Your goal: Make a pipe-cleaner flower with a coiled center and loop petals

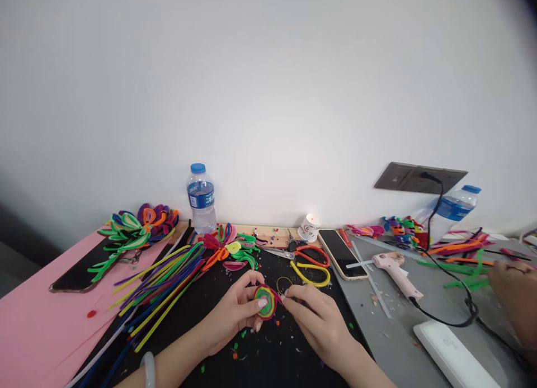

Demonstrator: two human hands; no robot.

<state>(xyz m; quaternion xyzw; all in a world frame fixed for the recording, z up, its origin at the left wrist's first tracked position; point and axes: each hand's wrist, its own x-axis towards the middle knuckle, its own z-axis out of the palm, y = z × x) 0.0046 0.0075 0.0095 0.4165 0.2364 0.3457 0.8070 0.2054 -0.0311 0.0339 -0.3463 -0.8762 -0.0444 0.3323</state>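
My left hand (235,307) pinches a round coil (265,302) of green, yellow, orange and magenta pipe cleaner, with the thumb on its face. At the coil's right side, a magenta end runs to my right hand (316,318), whose thumb and forefinger are pinched on it. Both hands are above the black mat (251,365), which has small coloured scraps on it. Just beyond the hands lie scissors (300,256) with red and yellow handles. Behind my left hand is a bunch of coloured pipe cleaner loops (232,248).
Loose pipe cleaners (161,296) lie left, near a dark phone (79,268). A bottle (201,200) and paper cup (309,227) stand by the wall. Right are a phone (342,254), a corded pink glue gun (398,276), a white case (453,354) and another person's hand (514,293).
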